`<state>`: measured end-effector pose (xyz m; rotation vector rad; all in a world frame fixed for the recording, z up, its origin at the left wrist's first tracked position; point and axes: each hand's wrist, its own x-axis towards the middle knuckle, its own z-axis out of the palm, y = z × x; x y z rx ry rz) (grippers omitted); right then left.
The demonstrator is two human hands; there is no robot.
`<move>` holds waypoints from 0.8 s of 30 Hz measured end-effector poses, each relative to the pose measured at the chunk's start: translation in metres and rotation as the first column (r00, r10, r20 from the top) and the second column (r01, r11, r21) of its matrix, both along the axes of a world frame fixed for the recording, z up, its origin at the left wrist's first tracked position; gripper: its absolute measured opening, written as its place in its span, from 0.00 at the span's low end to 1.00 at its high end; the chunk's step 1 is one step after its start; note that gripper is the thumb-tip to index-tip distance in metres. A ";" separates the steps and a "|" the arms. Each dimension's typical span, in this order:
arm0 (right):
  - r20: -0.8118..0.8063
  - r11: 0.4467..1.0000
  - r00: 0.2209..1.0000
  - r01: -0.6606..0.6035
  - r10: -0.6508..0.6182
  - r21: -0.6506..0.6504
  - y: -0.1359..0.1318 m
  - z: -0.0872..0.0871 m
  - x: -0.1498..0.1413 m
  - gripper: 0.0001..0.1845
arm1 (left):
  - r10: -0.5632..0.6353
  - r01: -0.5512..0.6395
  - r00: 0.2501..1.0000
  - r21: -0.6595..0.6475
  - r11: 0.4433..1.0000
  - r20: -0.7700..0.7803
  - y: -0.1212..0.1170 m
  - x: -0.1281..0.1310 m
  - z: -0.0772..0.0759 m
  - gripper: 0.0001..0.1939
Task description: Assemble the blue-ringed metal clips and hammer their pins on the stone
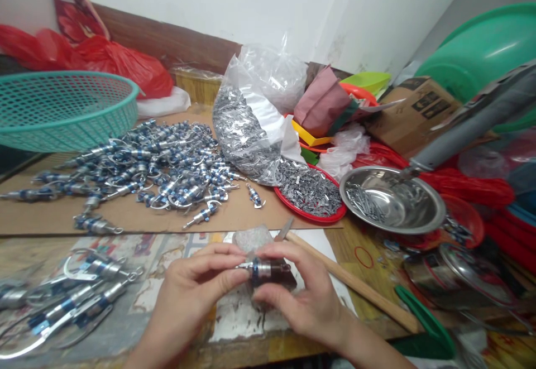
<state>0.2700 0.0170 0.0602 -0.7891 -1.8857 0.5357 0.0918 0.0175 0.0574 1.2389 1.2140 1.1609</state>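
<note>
A small silver cylindrical metal fitting with a blue band [263, 269] is held level between both hands at the front of the table. My left hand [195, 285] pinches its left end between thumb and fingers. On the other side, my right hand [307, 288] grips the body with the thumb below and the fingers above. Under the fitting lie a grey block [252, 238] and a dark brown piece [285, 276], both partly covered by the hands. Similar fittings with curved levers [90, 285] lie at the front left.
A large heap of fittings [167, 162] covers the cardboard. Behind stand a green basket [67, 112] and a bag of metal parts [245, 129]. Rightward are a red plate [288, 208], a steel bowl [422, 221], a wooden-handled tool [360, 285] and a grey bar [469, 118].
</note>
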 end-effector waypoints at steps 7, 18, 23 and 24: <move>0.355 0.881 0.934 -0.142 -0.031 0.451 0.004 0.002 0.015 0.10 | -0.014 0.018 0.985 0.023 1.000 -0.169 -0.001 -0.001 0.015 0.04; 0.002 0.999 1.000 -0.024 0.024 0.026 -0.003 0.012 -0.002 0.11 | -0.023 0.023 1.000 -0.171 0.985 0.001 -0.004 -0.001 0.012 0.07; -0.059 0.972 0.997 0.031 -0.046 -0.232 -0.008 0.013 -0.006 0.06 | 0.061 0.009 0.957 -0.240 0.971 0.283 -0.016 0.011 0.007 0.33; -0.039 0.959 0.999 0.015 -0.028 -0.284 -0.006 0.014 -0.005 0.06 | 0.068 0.011 0.949 -0.248 0.969 0.307 -0.018 0.012 0.008 0.36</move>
